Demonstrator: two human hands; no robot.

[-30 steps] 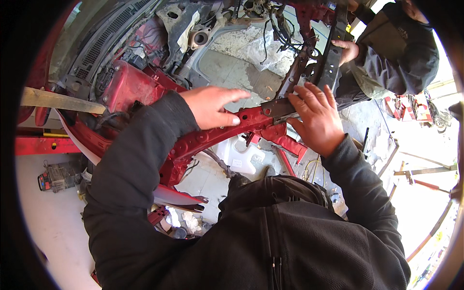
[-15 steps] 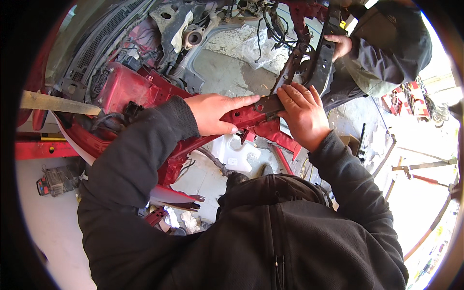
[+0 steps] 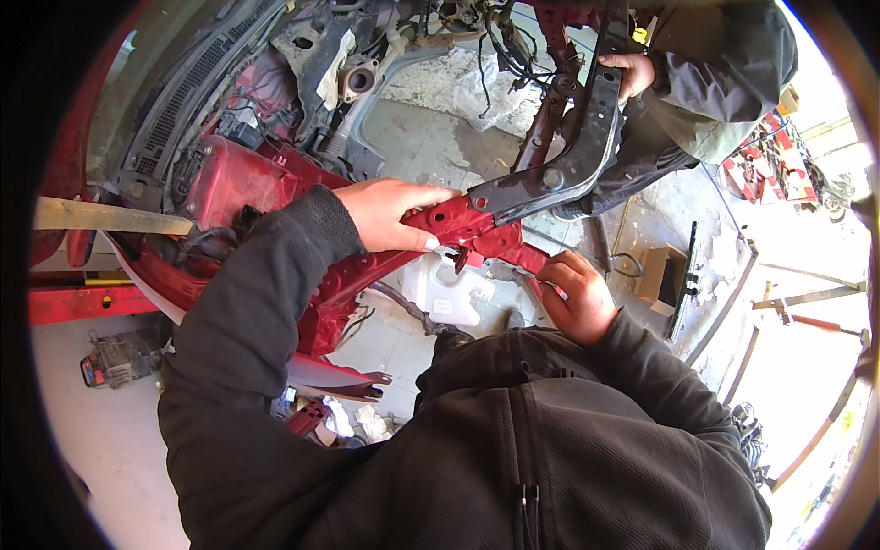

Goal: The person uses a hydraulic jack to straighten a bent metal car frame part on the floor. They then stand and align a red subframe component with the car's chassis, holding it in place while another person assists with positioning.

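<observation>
My left hand (image 3: 392,213) grips the top of a red metal car frame rail (image 3: 440,225) at the front of a stripped red car. A black crossmember (image 3: 573,160) joins the rail just right of my fingers. Lower down, my right hand (image 3: 576,295) curls around a red bracket (image 3: 513,252) hanging under the rail. A co-worker's hand (image 3: 628,71) holds the far end of the black crossmember.
A white fluid reservoir (image 3: 445,289) sits below the rail. The open engine bay (image 3: 367,82) with hoses and wiring lies at the top. A red lift arm (image 3: 78,302) is at the left. A cardboard box (image 3: 660,275) and metal bars lie on the floor at the right.
My right hand has dropped from the top of the rail and crossmember joint down to the red bracket beneath it. My left hand has stayed on the rail.
</observation>
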